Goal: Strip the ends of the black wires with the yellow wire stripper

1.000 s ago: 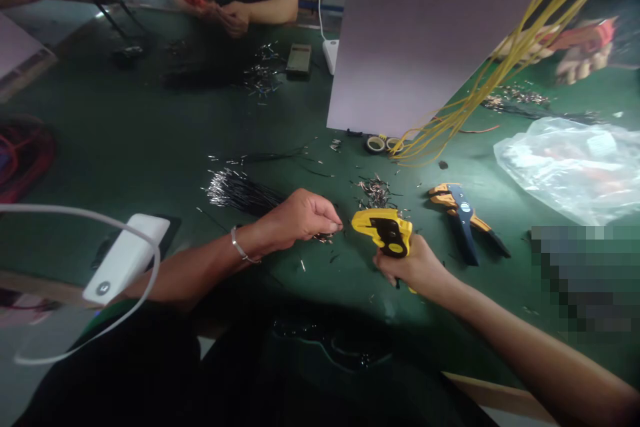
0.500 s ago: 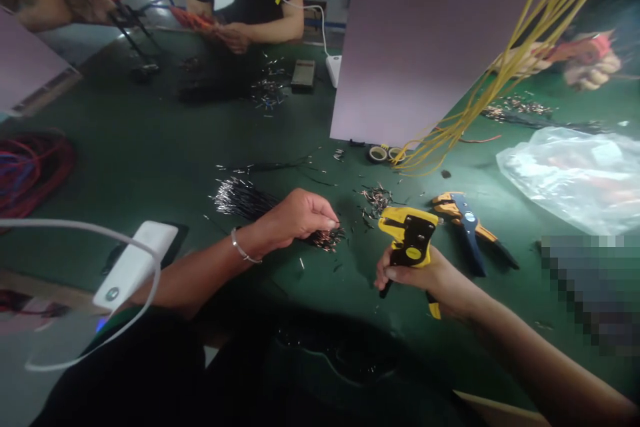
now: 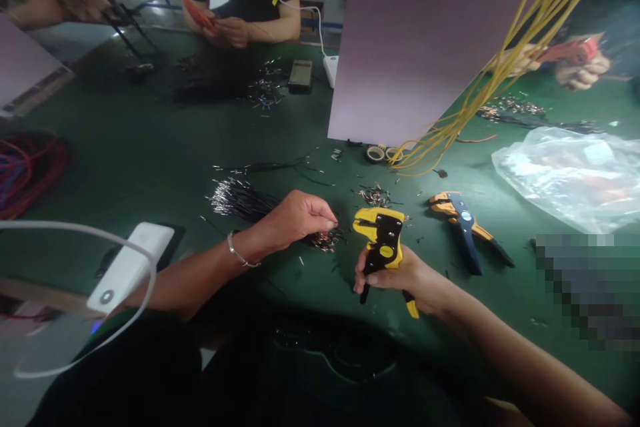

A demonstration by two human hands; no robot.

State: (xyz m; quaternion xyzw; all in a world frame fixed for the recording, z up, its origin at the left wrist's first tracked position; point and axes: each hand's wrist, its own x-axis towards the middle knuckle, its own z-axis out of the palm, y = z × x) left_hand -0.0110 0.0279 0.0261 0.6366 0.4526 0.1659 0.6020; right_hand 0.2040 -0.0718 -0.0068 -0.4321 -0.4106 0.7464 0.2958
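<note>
Now brings yellow stripper (image 3: 387, 233), gripped in right hand (image 3: 407, 272), nearer pinched-shut left hand (image 3: 300, 215), any wire there indiscernible, narrowing working gap between tool and fingertips.

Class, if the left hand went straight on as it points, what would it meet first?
The left hand would likely meet the yellow tool in the right hand; depth is unclear.

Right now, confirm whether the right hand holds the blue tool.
No, the right hand holds the yellow tool, while the blue tool lies on the green table.
</note>
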